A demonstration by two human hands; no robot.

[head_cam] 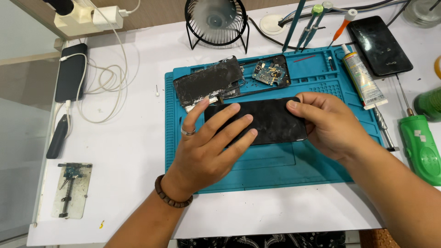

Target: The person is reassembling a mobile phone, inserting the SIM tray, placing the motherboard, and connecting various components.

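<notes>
A black phone [271,120] lies flat on the blue work mat [275,172], held between both hands. The left hand [209,147] rests across its near-left part, fingers spread and pressed flat on the dark glass, thumb hooked over the far edge; a ring sits on one finger and a bead bracelet [171,195] circles the wrist. The right hand [326,121] clasps the phone's other end, thumb laid on top, fingers curled around the edge.

Just beyond the left hand's fingertips lies a cracked, stripped screen panel [209,81], and beside that an opened phone frame with a circuit board [271,72]. Past the right hand, a tube of glue [363,80] lies at the mat's edge, a second black phone [379,45] farther off, and a green electric screwdriver [420,144] out to the right. A small black desk fan [217,20] stands behind the mat. Well off to the left of the left hand sit a metal board holder [71,190] and a charging phone [71,72].
</notes>
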